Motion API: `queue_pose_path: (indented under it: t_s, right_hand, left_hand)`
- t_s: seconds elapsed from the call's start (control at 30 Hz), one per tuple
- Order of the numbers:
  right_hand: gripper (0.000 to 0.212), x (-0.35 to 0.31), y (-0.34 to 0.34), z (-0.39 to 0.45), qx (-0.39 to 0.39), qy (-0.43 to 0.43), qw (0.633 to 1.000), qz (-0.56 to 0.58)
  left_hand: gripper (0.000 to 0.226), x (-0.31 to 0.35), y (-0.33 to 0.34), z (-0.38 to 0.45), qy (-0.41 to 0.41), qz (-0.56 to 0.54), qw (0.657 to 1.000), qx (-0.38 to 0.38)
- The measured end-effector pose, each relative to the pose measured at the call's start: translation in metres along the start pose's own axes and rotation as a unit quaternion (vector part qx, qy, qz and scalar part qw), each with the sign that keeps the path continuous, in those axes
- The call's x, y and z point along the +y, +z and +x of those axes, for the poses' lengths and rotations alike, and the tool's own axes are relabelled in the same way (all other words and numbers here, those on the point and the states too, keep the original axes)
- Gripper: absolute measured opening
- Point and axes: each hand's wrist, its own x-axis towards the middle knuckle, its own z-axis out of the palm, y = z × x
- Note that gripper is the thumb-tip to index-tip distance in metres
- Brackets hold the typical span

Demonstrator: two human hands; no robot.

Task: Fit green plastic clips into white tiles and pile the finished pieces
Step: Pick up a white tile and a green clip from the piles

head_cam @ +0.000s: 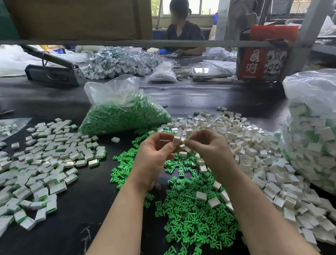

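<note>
Your left hand point(154, 148) pinches a white tile point(176, 140) between thumb and fingers, up above the table; your right hand point(207, 144) pinches something small at the tile's edge, and a bit of green shows at its fingertips, so I think it is a green clip point(187, 139), though it is too small to be sure; the two hands almost touch, right in the middle of the view.

You look to be in the fitting step; the clip is at the tile but I cannot tell if it is all the way in.

Next, I think you need to line the clip up with the tile's open side and push it in straight; hold the tile firm so it does not slip; then drop the done piece on the pile of finished pieces point(34, 169) at 9 o'clock from your hands.

Loose green clips point(191, 216) lie on the dark table point(71, 237) at 6 o'clock, under your wrists; loose white tiles point(257, 156) spread out at 3 o'clock; a clear bag of clips point(121, 115) sits at 12 o'clock; a big bag of done pieces point(322, 134) stands far out at 3 o'clock; another person point(182, 26) sits well beyond the bag, at 12 o'clock.
</note>
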Motion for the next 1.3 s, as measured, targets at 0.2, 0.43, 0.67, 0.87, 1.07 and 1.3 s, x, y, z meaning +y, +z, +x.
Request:
queue_pose_path:
  t_s: [0.2, 0.43, 0.67, 0.87, 1.07, 1.3]
  right_hand:
    - [0.031, -0.008, -0.004, -0.002, -0.019, 0.039, 0.985, 0.168]
    - [0.027, -0.008, -0.003, -0.001, -0.049, 0.054, 0.976, 0.204]
    - [0.012, -0.006, -0.001, 0.0, -0.052, 0.073, 0.966, 0.24]
    - [0.009, -0.005, 0.0, 0.0, -0.034, 0.05, 0.979, 0.193]
    - [0.009, -0.004, 0.003, 0.0, 0.0, 0.013, 0.992, 0.128]
    - [0.009, -0.004, 0.002, 0.0, -0.007, -0.029, 0.998, 0.06]
  left_hand:
    - [0.012, 0.002, -0.002, 0.0, 0.0, -0.04, 0.999, 0.011]
    - [0.023, 0.006, -0.002, -0.002, -0.004, -0.048, 0.999, 0.004]
    - [0.031, 0.005, 0.005, -0.001, -0.03, -0.119, 0.991, 0.049]
    - [0.036, 0.006, 0.005, 0.001, -0.074, -0.247, 0.964, 0.066]
    - [0.053, 0.006, 0.009, 0.0, -0.07, -0.191, 0.977, 0.062]
    - [0.017, 0.005, 0.006, -0.001, -0.058, -0.132, 0.986, 0.08]
